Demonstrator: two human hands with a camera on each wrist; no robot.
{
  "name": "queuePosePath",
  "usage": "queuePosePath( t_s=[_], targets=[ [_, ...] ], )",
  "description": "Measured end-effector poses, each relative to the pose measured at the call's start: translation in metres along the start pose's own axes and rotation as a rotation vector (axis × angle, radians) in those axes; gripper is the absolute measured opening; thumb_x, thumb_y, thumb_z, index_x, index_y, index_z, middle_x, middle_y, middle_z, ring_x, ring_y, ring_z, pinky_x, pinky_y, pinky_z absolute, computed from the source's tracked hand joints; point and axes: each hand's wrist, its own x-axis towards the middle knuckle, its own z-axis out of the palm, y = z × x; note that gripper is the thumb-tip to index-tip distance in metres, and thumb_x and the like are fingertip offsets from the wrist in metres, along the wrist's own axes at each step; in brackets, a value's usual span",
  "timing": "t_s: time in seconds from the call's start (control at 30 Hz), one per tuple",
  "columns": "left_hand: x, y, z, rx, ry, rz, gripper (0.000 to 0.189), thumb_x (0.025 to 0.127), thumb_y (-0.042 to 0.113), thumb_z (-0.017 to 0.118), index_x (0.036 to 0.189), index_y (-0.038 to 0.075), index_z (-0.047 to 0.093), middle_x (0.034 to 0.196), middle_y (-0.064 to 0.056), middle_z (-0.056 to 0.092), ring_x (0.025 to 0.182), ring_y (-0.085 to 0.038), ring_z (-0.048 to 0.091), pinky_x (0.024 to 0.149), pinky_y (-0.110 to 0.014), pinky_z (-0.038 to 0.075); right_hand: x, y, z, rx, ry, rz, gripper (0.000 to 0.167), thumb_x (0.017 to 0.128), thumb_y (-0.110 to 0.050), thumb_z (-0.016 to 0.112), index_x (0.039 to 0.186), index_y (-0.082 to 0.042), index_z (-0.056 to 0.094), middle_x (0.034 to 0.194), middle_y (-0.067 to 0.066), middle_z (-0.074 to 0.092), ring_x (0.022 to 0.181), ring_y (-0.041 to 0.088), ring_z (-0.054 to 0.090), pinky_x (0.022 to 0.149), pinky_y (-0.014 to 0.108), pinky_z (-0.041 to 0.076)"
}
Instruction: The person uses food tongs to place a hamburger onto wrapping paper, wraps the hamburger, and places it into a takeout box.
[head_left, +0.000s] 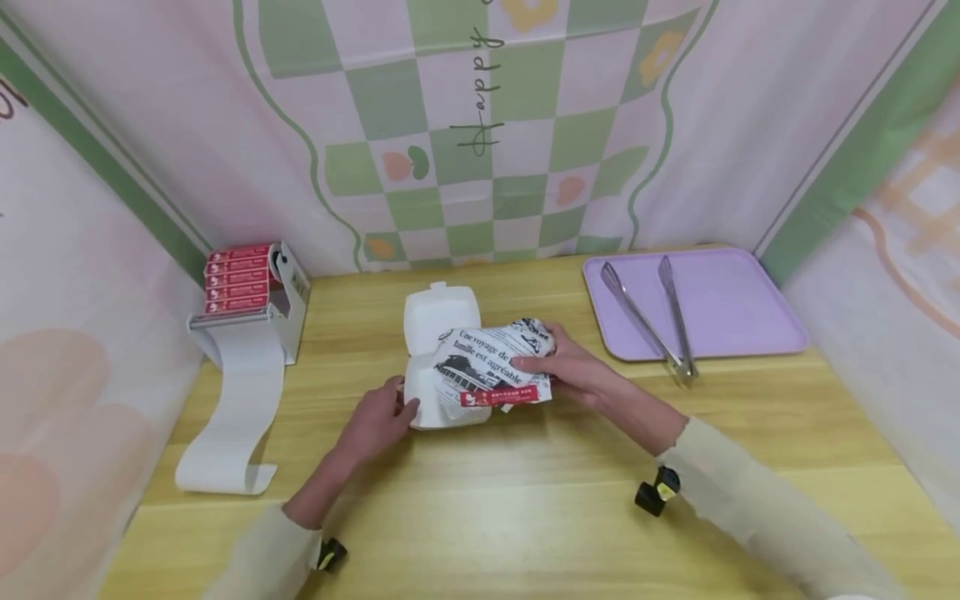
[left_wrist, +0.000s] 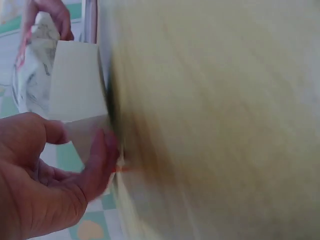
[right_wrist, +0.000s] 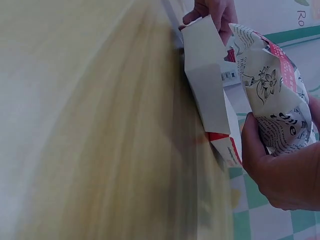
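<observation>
A white clamshell takeout box [head_left: 427, 404] lies with its lid [head_left: 438, 310] folded back, away from the person. My left hand [head_left: 377, 421] pinches its left side between thumb and fingers; the left wrist view shows this grip on the box wall [left_wrist: 77, 82]. Over the box's tray, my right hand [head_left: 573, 367] grips the right end of a paper-wrapped packet [head_left: 468, 354] printed like newspaper, with a red label strip [head_left: 501, 396] along its near edge. In the right wrist view the packet [right_wrist: 270, 85] is tilted above the box wall [right_wrist: 207, 95]. Its contents are hidden by the wrapper.
On the left stands a label dispenser [head_left: 296, 287] with a roll of red labels [head_left: 238, 279], its white backing strip [head_left: 243, 408] trailing onto the wooden table [head_left: 480, 517]. A lilac tray [head_left: 742, 308] at back right bears metal tongs [head_left: 645, 321], their ends past its front rim.
</observation>
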Motion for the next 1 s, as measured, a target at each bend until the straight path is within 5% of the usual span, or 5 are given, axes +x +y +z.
queuePosePath(
  t_s=[0.2, 0.53, 0.63, 0.8, 1.0],
  targets=[
    [-0.01, 0.011, -0.012, 0.02, 0.138, 0.101, 0.059, 0.104, 0.025, 0.05, 0.154, 0.001, 0.029, 0.146, -0.02, 0.046, 0.124, -0.035, 0.056, 0.104, -0.051, 0.05, 0.01, -0.003, 0.013, -0.105, 0.039, 0.001, 0.101, 0.088, -0.005, 0.072, 0.159, -0.018, 0.001, 0.135, 0.024, 0.05, 0.095, 0.021, 0.069, 0.092, 0.04, 0.058],
    [-0.012, 0.023, -0.009, 0.01, 0.006, 0.306, 0.07, 0.107, 0.044, 0.034, 0.161, 0.011, 0.002, 0.168, -0.013, 0.006, 0.155, -0.028, 0.011, 0.125, -0.048, 0.017, 0.019, -0.003, 0.04, -0.11, 0.009, -0.009, 0.101, 0.086, -0.01, 0.076, 0.158, -0.02, 0.005, 0.133, 0.021, 0.055, 0.095, 0.023, 0.07, 0.088, 0.04, 0.06],
    [-0.011, 0.024, -0.004, 0.003, -0.011, 0.303, 0.076, 0.106, 0.048, 0.037, 0.16, 0.015, -0.005, 0.169, -0.012, 0.0, 0.156, -0.025, 0.007, 0.125, -0.046, 0.017, 0.022, -0.003, 0.047, -0.075, -0.011, -0.024, 0.103, 0.088, -0.009, 0.074, 0.158, -0.023, 0.0, 0.137, 0.024, 0.053, 0.097, 0.023, 0.069, 0.091, 0.041, 0.059],
    [-0.009, 0.029, 0.0, -0.027, -0.015, 0.23, 0.11, 0.09, 0.044, 0.071, 0.16, 0.021, -0.01, 0.169, -0.008, -0.004, 0.155, -0.026, 0.008, 0.123, -0.048, 0.021, 0.025, 0.002, 0.053, -0.025, 0.025, -0.032, 0.105, 0.087, -0.007, 0.074, 0.158, -0.029, 0.0, 0.137, 0.026, 0.052, 0.097, 0.025, 0.069, 0.089, 0.041, 0.059],
    [-0.004, 0.031, 0.004, -0.097, 0.083, 0.19, 0.119, 0.077, 0.012, 0.084, 0.162, 0.022, 0.002, 0.168, -0.006, 0.014, 0.152, -0.03, 0.025, 0.119, -0.047, 0.03, 0.022, 0.01, 0.06, -0.325, 0.012, -0.122, 0.078, 0.095, -0.035, 0.067, 0.157, -0.011, 0.025, 0.141, 0.019, 0.051, 0.116, 0.029, 0.062, 0.106, 0.047, 0.049]
  ],
)
